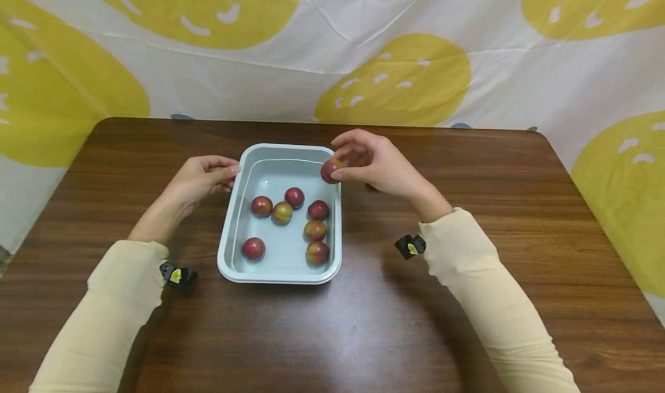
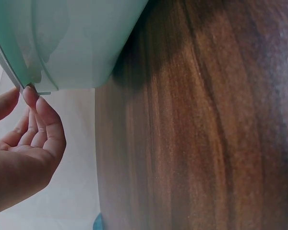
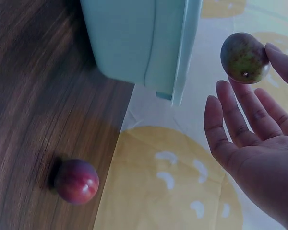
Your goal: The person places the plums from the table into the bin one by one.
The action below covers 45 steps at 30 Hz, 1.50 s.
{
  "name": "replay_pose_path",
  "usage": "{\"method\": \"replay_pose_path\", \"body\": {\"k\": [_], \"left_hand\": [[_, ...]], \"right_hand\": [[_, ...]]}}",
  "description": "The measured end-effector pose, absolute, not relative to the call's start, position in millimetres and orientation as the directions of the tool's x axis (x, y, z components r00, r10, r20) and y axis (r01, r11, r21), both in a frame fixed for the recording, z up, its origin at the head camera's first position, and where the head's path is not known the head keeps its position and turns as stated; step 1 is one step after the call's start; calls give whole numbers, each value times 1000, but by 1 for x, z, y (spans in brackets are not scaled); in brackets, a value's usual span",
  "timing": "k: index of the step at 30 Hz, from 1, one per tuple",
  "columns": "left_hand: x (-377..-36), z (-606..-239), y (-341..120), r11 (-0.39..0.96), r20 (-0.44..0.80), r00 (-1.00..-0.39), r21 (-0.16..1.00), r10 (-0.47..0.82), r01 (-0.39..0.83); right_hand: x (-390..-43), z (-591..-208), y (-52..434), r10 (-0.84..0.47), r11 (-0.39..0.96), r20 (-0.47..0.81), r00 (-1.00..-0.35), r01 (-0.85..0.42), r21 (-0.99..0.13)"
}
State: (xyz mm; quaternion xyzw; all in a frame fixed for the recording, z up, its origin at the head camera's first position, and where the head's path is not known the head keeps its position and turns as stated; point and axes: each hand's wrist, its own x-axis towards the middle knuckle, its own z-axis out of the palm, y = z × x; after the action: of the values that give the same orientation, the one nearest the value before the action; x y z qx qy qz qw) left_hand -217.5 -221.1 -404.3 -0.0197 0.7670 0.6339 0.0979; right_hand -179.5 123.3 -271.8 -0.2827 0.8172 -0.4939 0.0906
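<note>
A: What does the right hand (image 1: 376,162) have?

B: A small round plum (image 1: 331,171), smooth-skinned, dark red with a greenish patch. Fingertips and thumb pinch it just above the tray's (image 1: 228,231) far right corner.

A: And the tray?

B: Pale blue-green, rectangular, rounded corners, a rolled rim, looks like smooth plastic. It sits mid-table. Seven more plums (image 1: 294,197) lie loose in it, red to yellow-green, glossy.

A: The left hand (image 1: 200,176)?

B: Fingers gently bent, their tips at the rim of the far left corner. It grips nothing.

A: Anything else by the right hand?

B: One stray plum (image 3: 77,181) on the table (image 1: 467,300) just right of the tray, behind the hand. The top is dark brown wood grain, slightly shiny.

A: Any writing?

B: None readable. The cloth (image 1: 395,81) behind is white with big yellow blobs, creased.
</note>
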Motion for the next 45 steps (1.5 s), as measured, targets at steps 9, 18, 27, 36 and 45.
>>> {"method": "replay_pose_path", "body": {"k": [9,18,27,36,45], "left_hand": [[-210,-389,-217,161,-194,-972,972,134,-171],[-214,-400,-218,199,-175,-981,968,89,-155],[-202,-377,-212,224,-195,-973,961,120,-165],[-205,-381,-215,157,-200,-970,971,139,-178],[-214,-394,-219,165,-178,-975,974,134,-155]], "right_hand": [[-173,-271,112,-587,324,129,-799,-378,-867],[-165,-274,103,-617,331,92,-782,-364,-871],[-163,-272,102,-625,302,101,-774,-358,-883],[-164,-272,104,-619,268,112,-778,-343,-900],[-165,-270,107,-614,272,117,-780,-348,-897]]}}
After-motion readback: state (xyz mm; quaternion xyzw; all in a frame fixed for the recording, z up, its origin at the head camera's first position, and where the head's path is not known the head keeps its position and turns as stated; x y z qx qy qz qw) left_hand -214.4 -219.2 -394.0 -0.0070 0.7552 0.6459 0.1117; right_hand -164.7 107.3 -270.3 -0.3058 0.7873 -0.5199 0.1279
